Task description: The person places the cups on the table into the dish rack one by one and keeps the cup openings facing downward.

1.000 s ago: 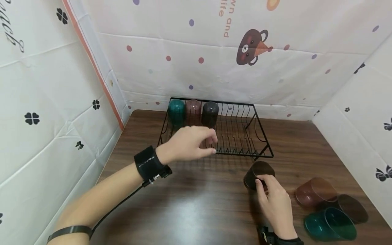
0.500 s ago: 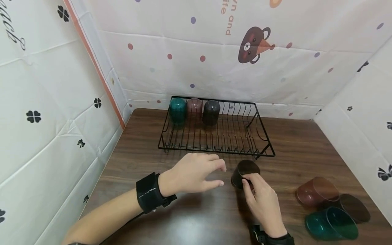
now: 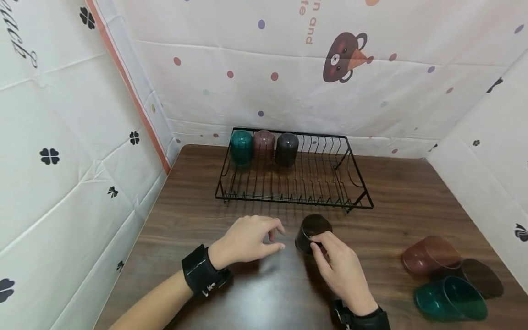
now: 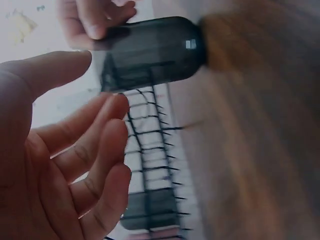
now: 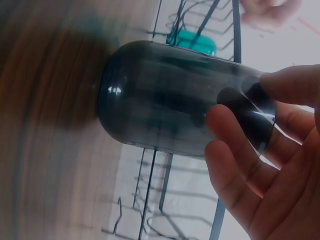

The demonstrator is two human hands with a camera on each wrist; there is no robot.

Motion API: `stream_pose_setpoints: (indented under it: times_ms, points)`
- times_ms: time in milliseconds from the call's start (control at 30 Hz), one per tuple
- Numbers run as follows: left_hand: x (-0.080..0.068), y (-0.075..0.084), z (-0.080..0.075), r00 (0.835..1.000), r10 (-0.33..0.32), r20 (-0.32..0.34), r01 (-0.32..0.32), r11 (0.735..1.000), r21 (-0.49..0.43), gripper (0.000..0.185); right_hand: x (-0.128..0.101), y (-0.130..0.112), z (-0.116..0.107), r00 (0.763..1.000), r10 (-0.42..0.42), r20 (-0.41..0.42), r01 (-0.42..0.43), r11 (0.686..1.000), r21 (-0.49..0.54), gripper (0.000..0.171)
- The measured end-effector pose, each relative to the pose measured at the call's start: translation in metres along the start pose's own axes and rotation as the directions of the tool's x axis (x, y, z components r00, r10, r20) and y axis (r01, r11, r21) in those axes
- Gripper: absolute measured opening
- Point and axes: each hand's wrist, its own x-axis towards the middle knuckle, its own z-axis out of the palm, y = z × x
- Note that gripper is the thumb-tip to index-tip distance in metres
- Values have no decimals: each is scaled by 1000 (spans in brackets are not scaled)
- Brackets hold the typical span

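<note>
My right hand pinches the rim of a dark grey see-through cup, thumb on one side and fingers on the other. The cup is upright, mouth up, close over the wooden table in front of the rack. To its left, my left hand is held with fingers loosely bent and thumb apart, nothing between them. In the left wrist view the grey cup shows just beyond the left fingertips. The right wrist view shows the cup's rounded base and the right fingers at its rim.
A black wire dish rack stands at the back, holding upside-down teal, pink and grey cups at its left. On the right of the table lie a red cup, a teal cup and a dark cup.
My right hand has carried the grey cup leftward along the table's front area. My left hand has drawn back from the rack toward me, beside the cup.
</note>
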Motion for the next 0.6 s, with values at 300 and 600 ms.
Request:
stream_pose_setpoints:
  times_ms: [300,600]
  points:
    - [-9,-18,29,989,-146,19,148,984,-101,83,7,-15,12,995,-86,54,76,981,177,14]
    - [-12,-19,39,992,-127,10,127,981,-149,85,9,-28,23,982,-168,82,139,950,280,9]
